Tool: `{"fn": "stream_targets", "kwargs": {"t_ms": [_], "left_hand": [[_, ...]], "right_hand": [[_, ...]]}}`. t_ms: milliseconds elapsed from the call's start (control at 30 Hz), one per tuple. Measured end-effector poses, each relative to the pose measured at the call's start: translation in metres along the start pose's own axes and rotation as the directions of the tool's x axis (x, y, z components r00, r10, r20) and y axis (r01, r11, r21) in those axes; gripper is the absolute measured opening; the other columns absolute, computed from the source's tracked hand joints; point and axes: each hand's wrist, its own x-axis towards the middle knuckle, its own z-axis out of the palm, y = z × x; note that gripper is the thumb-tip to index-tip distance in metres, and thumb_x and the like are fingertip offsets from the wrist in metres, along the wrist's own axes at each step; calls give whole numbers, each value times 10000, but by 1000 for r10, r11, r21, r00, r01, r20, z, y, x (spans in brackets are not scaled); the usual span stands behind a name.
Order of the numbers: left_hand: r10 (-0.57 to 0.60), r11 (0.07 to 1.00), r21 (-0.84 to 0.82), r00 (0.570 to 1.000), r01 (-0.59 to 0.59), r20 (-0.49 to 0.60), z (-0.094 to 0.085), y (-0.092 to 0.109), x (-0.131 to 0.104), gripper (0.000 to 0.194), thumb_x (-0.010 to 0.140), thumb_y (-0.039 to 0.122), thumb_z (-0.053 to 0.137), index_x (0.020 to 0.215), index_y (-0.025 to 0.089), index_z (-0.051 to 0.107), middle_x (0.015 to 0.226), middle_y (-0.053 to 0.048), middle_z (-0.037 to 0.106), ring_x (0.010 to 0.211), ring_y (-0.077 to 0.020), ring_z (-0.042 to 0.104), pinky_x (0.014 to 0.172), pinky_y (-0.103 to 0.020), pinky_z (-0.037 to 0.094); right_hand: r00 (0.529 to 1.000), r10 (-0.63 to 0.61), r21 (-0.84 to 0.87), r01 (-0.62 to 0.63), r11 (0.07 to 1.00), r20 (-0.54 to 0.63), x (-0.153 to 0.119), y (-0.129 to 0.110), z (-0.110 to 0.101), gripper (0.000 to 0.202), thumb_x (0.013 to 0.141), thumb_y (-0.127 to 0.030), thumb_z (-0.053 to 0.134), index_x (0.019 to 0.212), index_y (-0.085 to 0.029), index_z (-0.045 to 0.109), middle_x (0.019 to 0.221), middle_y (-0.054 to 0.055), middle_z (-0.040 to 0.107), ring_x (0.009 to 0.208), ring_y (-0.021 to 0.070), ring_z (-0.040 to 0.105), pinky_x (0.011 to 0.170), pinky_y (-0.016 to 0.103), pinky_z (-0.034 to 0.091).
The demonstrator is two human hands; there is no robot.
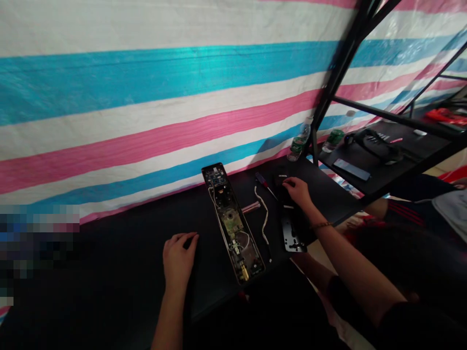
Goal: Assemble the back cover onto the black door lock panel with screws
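Between my hands on the black table lies a long, open black housing (233, 223) with circuit boards, wires and a brass-coloured fitting inside. To its left, my left hand (179, 253) rests on the table, its thumb and index finger curled toward each other; it seems to touch only the tabletop. My right hand (297, 189) is at the right, fingers pinched at a dark object (280, 176) that is hard to make out. Below that hand is a black metal plate (293, 236) with holes. A screwdriver (265, 183) and a white cable (264, 214) lie between the housing and my right hand.
Small pinkish packets (251, 207) lie beside the housing. A plastic bottle (297, 146) stands at the back by a black metal frame (337, 73). Beyond it, another table (419, 150) holds a phone (352, 169) and a bottle. People sit at the right. A striped sheet (164, 121) hangs behind.
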Motion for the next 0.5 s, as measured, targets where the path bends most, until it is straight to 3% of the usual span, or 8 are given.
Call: {"fn": "stream_targets", "kwargs": {"t_ms": [267, 500], "left_hand": [[4, 999, -45, 1000, -5, -3, 0, 1, -2, 390, 892, 499, 488, 912, 221, 760, 1000, -107, 744, 971, -319, 645, 920, -471, 502], [-142, 969, -204, 990, 141, 10, -2, -5, -3, 384, 833, 549, 552, 932, 239, 756, 968, -79, 769, 896, -297, 706, 868, -437, 546]], "right_hand": [[999, 46, 17, -45, 999, -9, 3, 11, 4, 215, 816, -365, 609, 833, -192, 735, 860, 85, 761, 792, 238, 684, 777, 377, 532], [999, 48, 45, -47, 998, -17, 2, 13, 8, 221, 814, -397, 628, 820, -198, 725, 837, 70, 752, 770, 231, 680, 776, 382, 538]]}}
